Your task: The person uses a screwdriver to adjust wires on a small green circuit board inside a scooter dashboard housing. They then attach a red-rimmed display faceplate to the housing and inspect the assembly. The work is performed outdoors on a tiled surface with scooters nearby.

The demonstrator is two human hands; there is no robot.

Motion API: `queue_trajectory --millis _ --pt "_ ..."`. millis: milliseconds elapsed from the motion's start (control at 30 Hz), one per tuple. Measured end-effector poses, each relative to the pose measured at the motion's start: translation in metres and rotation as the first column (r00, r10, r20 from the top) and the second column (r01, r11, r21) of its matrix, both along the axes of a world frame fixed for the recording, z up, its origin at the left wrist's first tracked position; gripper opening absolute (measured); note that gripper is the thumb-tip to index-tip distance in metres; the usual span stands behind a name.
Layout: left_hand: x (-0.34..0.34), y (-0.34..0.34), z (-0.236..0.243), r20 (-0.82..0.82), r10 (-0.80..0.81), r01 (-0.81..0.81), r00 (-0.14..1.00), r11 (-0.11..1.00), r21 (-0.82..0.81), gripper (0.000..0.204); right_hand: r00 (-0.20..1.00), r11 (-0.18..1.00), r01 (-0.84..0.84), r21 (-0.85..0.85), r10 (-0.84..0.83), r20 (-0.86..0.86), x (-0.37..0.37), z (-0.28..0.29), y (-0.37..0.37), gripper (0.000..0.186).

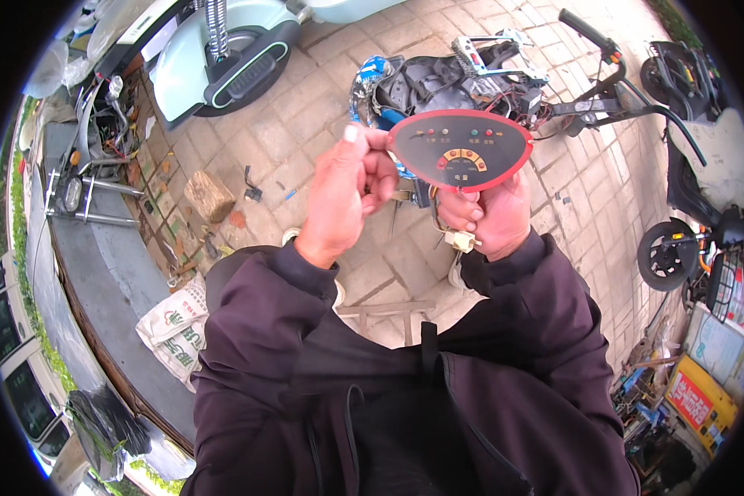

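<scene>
An oval dashboard panel (459, 150) with a red rim, a dark face and small indicator lights is raised in front of me. My right hand (496, 219) grips it from below, fingers curled under its lower edge. A white plug connector (461, 241) on short wires dangles beside those fingers. My left hand (343, 194) is at the panel's left edge, fingers curled and a fingertip against the rim. Behind the panel lies a partly stripped scooter (430, 81) with exposed wiring and blue parts, partly hidden by it.
A pale mint scooter body (182, 66) stands at upper left on the paving. A wooden block (209, 196), a white sack (172, 326) and a metal ledge (124, 314) are to my left. Scooters (703, 165) line the right, with signboards and clutter (690, 397) at lower right.
</scene>
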State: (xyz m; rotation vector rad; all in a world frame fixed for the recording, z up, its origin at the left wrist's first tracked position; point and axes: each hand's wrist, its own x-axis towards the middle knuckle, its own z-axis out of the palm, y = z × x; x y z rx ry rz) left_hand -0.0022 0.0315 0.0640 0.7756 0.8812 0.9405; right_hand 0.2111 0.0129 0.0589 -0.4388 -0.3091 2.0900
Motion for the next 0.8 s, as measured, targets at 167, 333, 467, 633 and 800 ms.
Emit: queue_trajectory --millis 167,333,467,633,800 --pt "0.003 0.0 -0.01 0.024 -0.018 0.018 1.0 1.0 0.009 0.046 0.988 0.988 0.032 -0.151 -0.009 0.153 -0.004 -0.005 0.007 0.064" --pt "-0.005 0.001 -0.012 0.078 0.033 -0.03 0.996 0.999 -0.039 0.026 0.979 0.999 -0.03 -0.037 0.037 0.202 -0.009 -0.019 0.01 0.061" --pt "-0.01 0.002 -0.016 0.061 0.106 -0.103 0.992 0.993 -0.049 0.016 0.911 0.99 0.127 -0.068 -0.089 0.402 -0.014 -0.026 0.014 0.042" --pt "-0.011 0.006 -0.02 0.038 0.105 -0.104 0.994 0.994 -0.026 0.02 0.882 0.973 0.218 -0.072 -0.165 0.441 -0.017 -0.019 0.019 0.037" --pt "-0.015 0.01 -0.022 0.016 0.107 -0.107 0.994 0.994 -0.006 0.017 0.85 0.975 0.223 0.017 -0.203 0.486 -0.016 -0.011 0.021 0.049"
